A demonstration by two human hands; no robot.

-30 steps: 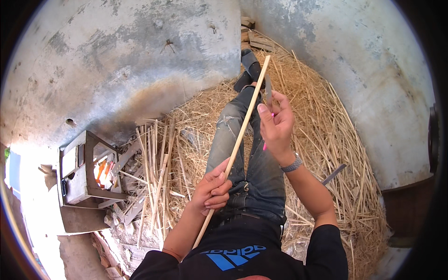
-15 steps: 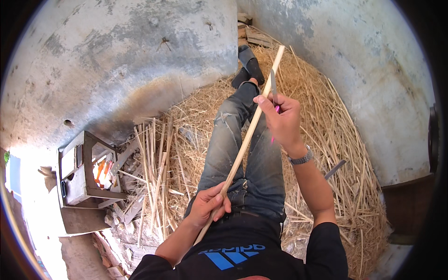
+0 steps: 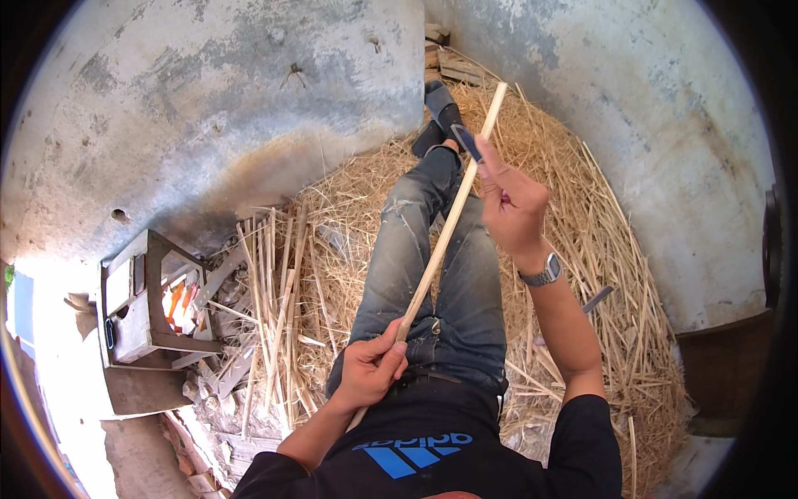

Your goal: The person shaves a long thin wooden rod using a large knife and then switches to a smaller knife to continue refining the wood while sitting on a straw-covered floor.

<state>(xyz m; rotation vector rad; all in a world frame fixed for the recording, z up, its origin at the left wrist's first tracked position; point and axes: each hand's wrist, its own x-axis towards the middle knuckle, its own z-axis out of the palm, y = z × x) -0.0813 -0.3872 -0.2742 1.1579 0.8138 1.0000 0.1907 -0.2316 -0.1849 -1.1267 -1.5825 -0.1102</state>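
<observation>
A long pale wooden strip, perhaps split bamboo, slants over my lap from my waist toward my feet. My left hand is closed around its lower part, close to my belt. Farther up, my right hand grips a knife with its fingers curled in. The dark knife blade points up and left and crosses the strip near its far end; whether it touches the wood I cannot tell. The knife's handle is hidden inside my fist.
Loose straw and shavings cover the ground around my outstretched legs. Several cut strips lie to my left, beside a wooden stool-like frame. A flat metal blade rests at my right. Grey walls rise ahead.
My right hand has turned over at the wrist and shifted slightly right, swinging the blade leftward across the strip. A pink part beside that hand is now hidden. My left hand and the strip barely move.
</observation>
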